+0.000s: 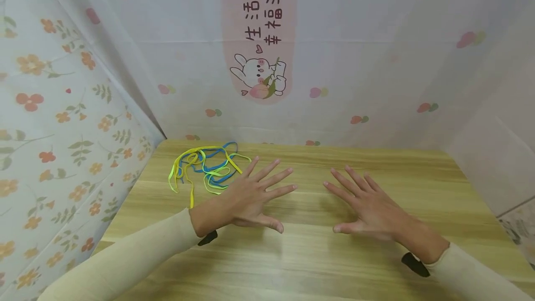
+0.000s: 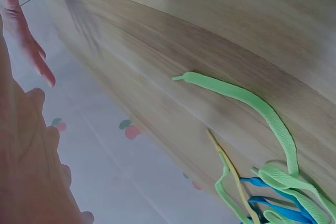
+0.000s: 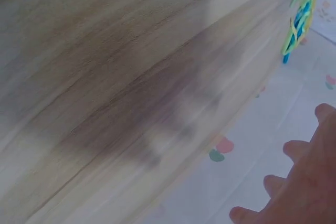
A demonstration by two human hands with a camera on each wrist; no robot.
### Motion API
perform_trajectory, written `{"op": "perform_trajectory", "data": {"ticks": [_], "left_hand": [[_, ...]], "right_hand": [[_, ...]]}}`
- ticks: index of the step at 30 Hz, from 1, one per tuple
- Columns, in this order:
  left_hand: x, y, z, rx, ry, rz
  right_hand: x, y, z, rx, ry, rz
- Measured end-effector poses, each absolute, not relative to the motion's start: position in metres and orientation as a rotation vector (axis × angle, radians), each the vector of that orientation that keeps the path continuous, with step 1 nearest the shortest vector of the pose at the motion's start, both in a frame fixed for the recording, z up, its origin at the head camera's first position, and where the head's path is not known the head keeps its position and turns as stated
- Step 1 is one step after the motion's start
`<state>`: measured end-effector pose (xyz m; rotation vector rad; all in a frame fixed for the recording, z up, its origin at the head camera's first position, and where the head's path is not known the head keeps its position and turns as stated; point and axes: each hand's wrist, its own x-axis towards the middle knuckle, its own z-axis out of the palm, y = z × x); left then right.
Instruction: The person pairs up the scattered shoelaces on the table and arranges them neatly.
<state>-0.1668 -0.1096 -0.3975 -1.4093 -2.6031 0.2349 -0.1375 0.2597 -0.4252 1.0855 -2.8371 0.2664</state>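
Both hands are held above the wooden table with fingers spread and nothing in them. My left hand [image 1: 251,196] is nearest to a loose tangle of flat shoelaces at the table's back left; its fingers partly cover the tangle's right side in the head view. A light green shoelace [image 2: 247,95] with a narrow tip curves out of the pile in the left wrist view. Tangled with it are a blue shoelace [image 2: 283,212] and a yellow shoelace [image 1: 192,199]. Well to the right of the laces, my right hand [image 1: 372,208] casts a shadow on the wood.
The wooden table [image 1: 309,264] ends at the back against a white printed cloth [image 1: 376,73]. A flowered cloth [image 1: 62,129] hangs along the left side. On the right stands a pale wall [image 1: 497,152]. Dark bands sit under both wrists.
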Motion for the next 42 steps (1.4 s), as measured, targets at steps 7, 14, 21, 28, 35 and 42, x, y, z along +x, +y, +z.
{"op": "perform_trajectory", "data": {"ticks": [7, 14, 21, 28, 35, 42], "left_hand": [[-0.171, -0.109, -0.401, -1.392, -2.675, 0.2], [-0.178, -0.11, -0.411, -1.374, -2.731, 0.204], [-0.182, -0.111, -0.421, -1.376, -2.739, 0.187], [-0.185, -0.113, -0.423, -1.35, -2.724, 0.225], [-0.186, -0.118, -0.426, -1.341, -2.749, 0.202], [-0.186, -0.127, -0.424, -1.297, -2.772, 0.188]], "right_hand": [[-0.144, 0.256, -0.429, 1.064, -2.845, 0.249], [-0.157, 0.252, -0.442, 1.048, -2.863, 0.247], [-0.161, 0.249, -0.451, 1.04, -2.873, 0.244], [-0.161, 0.25, -0.453, 1.001, -2.906, 0.279], [-0.16, 0.256, -0.456, 0.977, -2.919, 0.287], [-0.156, 0.269, -0.454, 0.918, -2.937, 0.246]]}}
